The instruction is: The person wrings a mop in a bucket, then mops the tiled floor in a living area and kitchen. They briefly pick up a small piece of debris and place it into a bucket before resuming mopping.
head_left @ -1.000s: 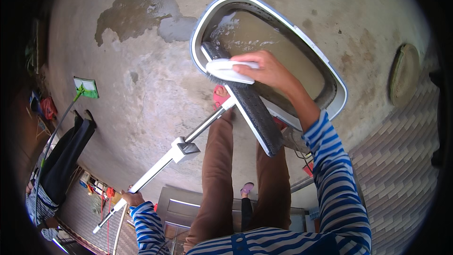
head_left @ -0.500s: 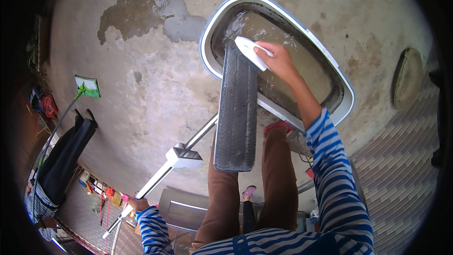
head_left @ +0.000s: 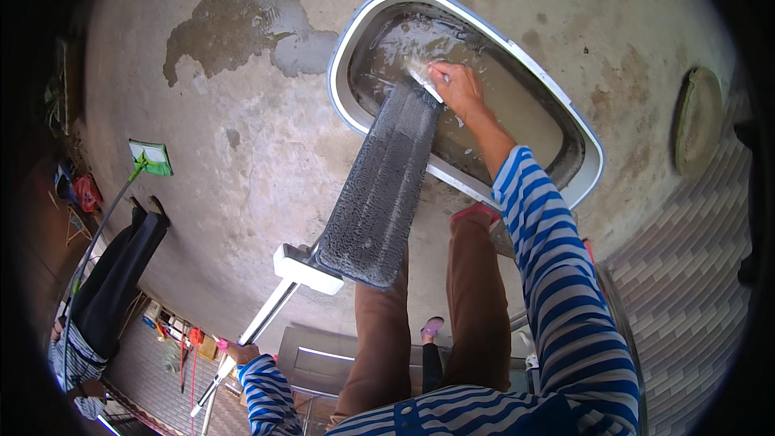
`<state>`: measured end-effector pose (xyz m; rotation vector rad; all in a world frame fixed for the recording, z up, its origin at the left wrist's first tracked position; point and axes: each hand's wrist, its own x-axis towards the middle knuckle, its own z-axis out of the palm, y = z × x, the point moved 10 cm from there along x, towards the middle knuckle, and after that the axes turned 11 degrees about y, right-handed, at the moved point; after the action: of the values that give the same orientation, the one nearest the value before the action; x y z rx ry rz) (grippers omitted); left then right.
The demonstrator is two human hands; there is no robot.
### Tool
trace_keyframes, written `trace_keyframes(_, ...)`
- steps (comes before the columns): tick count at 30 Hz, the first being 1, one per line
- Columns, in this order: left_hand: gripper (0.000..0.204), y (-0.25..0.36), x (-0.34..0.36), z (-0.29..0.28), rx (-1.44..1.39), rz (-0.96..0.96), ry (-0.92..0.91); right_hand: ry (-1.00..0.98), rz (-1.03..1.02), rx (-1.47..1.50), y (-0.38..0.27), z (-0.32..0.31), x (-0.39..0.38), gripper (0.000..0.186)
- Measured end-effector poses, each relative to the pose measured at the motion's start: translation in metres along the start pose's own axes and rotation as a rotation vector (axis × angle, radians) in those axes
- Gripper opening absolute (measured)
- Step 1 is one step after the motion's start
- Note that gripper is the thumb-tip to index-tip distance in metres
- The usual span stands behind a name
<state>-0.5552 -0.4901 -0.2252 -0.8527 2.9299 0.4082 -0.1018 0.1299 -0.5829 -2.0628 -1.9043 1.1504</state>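
Observation:
A flat mop's grey pad [head_left: 375, 186] slants across the near left rim of a white-edged bucket [head_left: 593, 165]. Its far end reaches over the murky water [head_left: 508, 105]. My right hand [head_left: 458, 89] grips a white scrubbing brush [head_left: 425, 81] at that far end, low by the water; its bristles are mostly hidden. Down at the lower left my left hand [head_left: 240, 352] is wrapped round the mop's white pole [head_left: 270, 311]. A white block [head_left: 305, 269] sits on the pole beside the pad's near end.
Wet patches [head_left: 234, 28] stain the concrete floor beyond the bucket. At left another person [head_left: 121, 274] stands by a green-and-white flat mop [head_left: 150, 157]. A round flat object [head_left: 698, 123] lies at far right near patterned tiles [head_left: 686, 266]. My feet are close to the bucket's near side.
The brush has moved down toward the water at the pad's far end. The pad's near end has swung left and tilted, now meeting the white block on the pole.

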Motion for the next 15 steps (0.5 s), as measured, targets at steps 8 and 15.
trace_keyframes(8,0.041,0.039,-0.008,-0.004,0.869,0.585,0.078,-0.241,-0.296,0.638,-0.11,-0.094,-0.122,0.024)
trace_keyframes(15,0.029,0.044,-0.005,-0.019,0.85,0.674,0.157,-0.171,-0.645,0.264,-0.164,-0.075,-0.206,0.04)
